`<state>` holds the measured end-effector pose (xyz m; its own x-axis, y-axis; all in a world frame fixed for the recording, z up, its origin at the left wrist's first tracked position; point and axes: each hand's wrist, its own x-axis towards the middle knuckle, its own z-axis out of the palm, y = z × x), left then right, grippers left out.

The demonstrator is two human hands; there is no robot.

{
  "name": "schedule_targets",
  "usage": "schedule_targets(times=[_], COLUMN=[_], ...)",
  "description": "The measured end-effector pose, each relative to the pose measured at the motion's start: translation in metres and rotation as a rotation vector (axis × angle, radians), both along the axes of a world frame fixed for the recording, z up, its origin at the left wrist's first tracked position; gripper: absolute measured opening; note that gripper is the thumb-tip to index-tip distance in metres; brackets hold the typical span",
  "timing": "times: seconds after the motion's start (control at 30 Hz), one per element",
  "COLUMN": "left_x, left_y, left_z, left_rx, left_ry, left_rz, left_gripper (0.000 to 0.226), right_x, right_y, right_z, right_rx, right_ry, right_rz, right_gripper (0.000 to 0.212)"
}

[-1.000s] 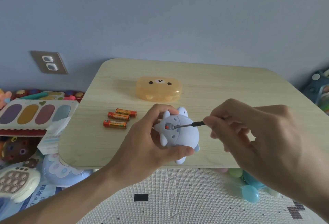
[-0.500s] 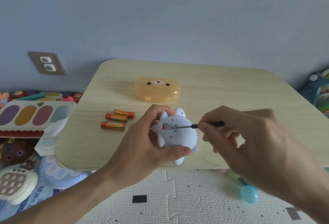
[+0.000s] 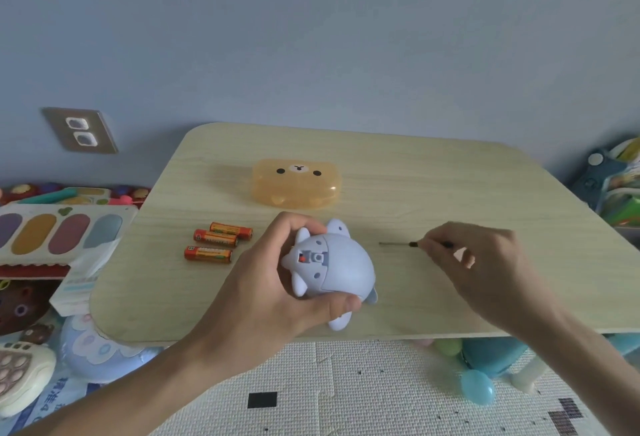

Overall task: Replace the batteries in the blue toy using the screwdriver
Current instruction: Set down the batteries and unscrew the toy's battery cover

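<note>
Pale wood desk [image 3: 433, 193] against a blue wall, floor mat below, toy clutter on the floor at both sides. Orange bear-face case [image 3: 297, 183] sits closed toward the back of the desk; translucent, contents cannot be told. Left hand [image 3: 273, 293] has a full grip on the blue toy [image 3: 341, 267], held just above the near edge of the desk, underside turned up toward the camera, thumb under the body, fingers curled over the far side by the ears. Toy looks like hard, light, hollow plastic, smooth and rounded so likely a bit slippery; best taken around the fat body as now, not by the small fins or feet, which look like they could snap. Battery compartment on the underside shows a small recess with a red bit inside; whether a cover is on or cells are seated is too small to tell. Right hand [image 3: 485, 262] pinches the screwdriver [image 3: 412, 244] by its dark handle, narrow fingertip grip, thin metal shaft pointing left toward the toy but well apart from it, low over the desk. Thin shaft is stiff but the tip is tiny, likely to slip off a screw head if angled. Three orange batteries [image 3: 216, 241] lie loose on the desk just left of the left hand, roughly parallel, could roll.
</note>
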<state>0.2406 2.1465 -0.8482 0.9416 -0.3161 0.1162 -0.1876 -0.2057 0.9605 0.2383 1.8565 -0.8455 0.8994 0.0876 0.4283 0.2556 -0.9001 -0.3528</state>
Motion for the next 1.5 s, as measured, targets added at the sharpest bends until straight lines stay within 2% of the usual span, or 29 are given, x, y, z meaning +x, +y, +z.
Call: schedule_targets(times=[0.1, 0.37, 0.53, 0.6, 0.67, 0.73, 0.83, 0.97, 1.23, 1.4, 1.5], left_x=[0.000, 0.000, 0.001, 0.001, 0.001, 0.001, 0.003, 0.004, 0.006, 0.008, 0.008], left_y=[0.000, -0.001, 0.001, 0.001, 0.000, 0.000, -0.001, 0.000, 0.002, 0.001, 0.002], left_z=[0.000, 0.001, 0.000, 0.000, 0.000, 0.000, -0.002, -0.003, -0.006, -0.007, -0.005], left_rx=[0.010, 0.012, 0.010, 0.001, -0.015, -0.048, -0.068, -0.065, -0.065, -0.080, -0.074], left_ry=[-0.007, -0.006, -0.013, -0.010, -0.009, 0.003, -0.002, -0.012, -0.008, -0.019, -0.004], left_rz=[0.003, 0.002, -0.001, -0.009, -0.015, -0.025, -0.047, -0.060, -0.083, -0.074, -0.080], left_gripper=[0.065, 0.065, 0.064, 0.064, 0.063, 0.062, 0.060, 0.065, 0.065, 0.056, 0.060], right_x=[-0.003, -0.006, -0.008, -0.010, -0.014, -0.020, -0.019, -0.011, -0.005, -0.002, 0.000], right_y=[-0.001, 0.002, 0.005, 0.014, 0.032, 0.058, 0.088, 0.096, 0.096, 0.106, 0.108], right_z=[-0.013, -0.006, 0.003, 0.015, 0.034, 0.052, 0.060, 0.056, 0.061, 0.066, 0.067], right_rx=[-0.061, -0.049, -0.023, -0.019, -0.049, -0.122, -0.241, -0.293, -0.337, -0.348, -0.361], right_ry=[0.040, 0.128, 0.122, 0.063, 0.009, -0.006, 0.009, 0.012, 0.069, 0.102, 0.127], right_rz=[-0.031, -0.027, -0.023, 0.040, 0.213, 0.393, 0.509, 0.561, 0.548, 0.551, 0.565], right_gripper=[0.006, 0.008, 0.019, 0.022, 0.022, 0.027, 0.026, 0.019, 0.028, 0.025, 0.021])
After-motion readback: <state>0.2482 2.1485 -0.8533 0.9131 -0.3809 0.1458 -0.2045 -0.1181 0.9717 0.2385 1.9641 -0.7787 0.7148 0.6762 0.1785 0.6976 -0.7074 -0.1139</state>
